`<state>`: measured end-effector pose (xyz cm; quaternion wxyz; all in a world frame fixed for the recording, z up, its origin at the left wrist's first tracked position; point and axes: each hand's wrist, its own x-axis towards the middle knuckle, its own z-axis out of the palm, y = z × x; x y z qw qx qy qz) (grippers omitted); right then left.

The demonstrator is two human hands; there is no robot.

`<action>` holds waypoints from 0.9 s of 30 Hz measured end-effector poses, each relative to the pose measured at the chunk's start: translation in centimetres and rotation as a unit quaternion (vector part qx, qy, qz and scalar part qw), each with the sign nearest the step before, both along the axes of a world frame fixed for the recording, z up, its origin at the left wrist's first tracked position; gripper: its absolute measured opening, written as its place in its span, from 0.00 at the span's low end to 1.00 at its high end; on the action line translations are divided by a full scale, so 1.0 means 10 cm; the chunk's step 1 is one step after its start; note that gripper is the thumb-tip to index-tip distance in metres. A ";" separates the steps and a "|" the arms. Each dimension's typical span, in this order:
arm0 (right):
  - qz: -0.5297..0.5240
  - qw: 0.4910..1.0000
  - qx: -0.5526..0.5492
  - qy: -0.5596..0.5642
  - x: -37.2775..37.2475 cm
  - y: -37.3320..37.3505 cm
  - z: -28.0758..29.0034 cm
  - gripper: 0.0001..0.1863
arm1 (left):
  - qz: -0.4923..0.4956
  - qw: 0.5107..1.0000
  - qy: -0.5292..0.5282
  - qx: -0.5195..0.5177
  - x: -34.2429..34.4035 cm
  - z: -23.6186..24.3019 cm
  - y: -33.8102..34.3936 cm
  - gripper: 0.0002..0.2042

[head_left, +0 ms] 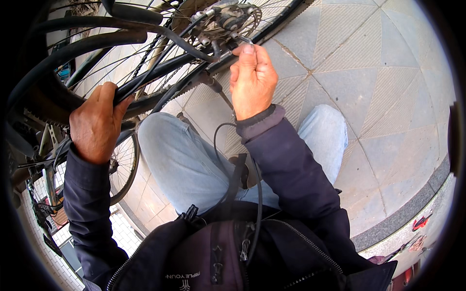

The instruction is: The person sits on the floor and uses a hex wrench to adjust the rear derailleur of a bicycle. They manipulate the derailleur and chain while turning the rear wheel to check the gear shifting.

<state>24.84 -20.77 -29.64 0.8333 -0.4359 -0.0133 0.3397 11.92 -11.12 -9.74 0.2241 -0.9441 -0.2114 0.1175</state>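
A bicycle wheel with a disc brake rotor (253, 18) and a brake caliper (228, 22) fills the upper part of the view. My left hand (97, 122) is closed around the dark frame tube (165, 68) beside the wheel, with the thumb along it. At the caliper, my right hand (253, 80) pinches a small thin metal tool (246, 40) between thumb and forefinger. The tool's tip meets the hardware near the hub; its exact kind and seat are too small to make out. A black cable housing (187, 46) curves close by.
The kickstand (211, 82) slants down beside my right wrist. A second bicycle wheel (124, 167) stands at the left, behind my left forearm. Grey paving tiles (349, 97) spread to the right, up to a dark stone edging (403, 213). My knees (179, 155) are bent below the bicycle.
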 end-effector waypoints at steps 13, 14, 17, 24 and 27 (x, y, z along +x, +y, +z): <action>-0.006 1.000 -0.003 -0.015 -0.02 0.00 0.00 0.16 | 0.000 1.000 -0.003 -0.005 0.02 0.00 -0.01 0.13; -0.007 1.000 -0.004 -0.013 -0.02 0.00 -0.01 0.16 | 0.002 1.000 -0.002 -0.005 0.03 0.00 -0.01 0.13; -0.020 1.000 -0.017 -0.014 -0.04 0.03 -0.02 0.16 | 0.006 1.000 -0.002 -0.004 0.02 -0.01 -0.01 0.13; -0.045 0.998 0.028 0.034 -0.09 0.09 -0.01 0.17 | 0.008 1.000 0.005 0.001 0.03 0.00 -0.02 0.13; -0.019 0.997 0.041 0.058 -0.07 0.07 0.00 0.18 | 0.001 1.000 0.001 -0.003 0.04 0.00 -0.01 0.13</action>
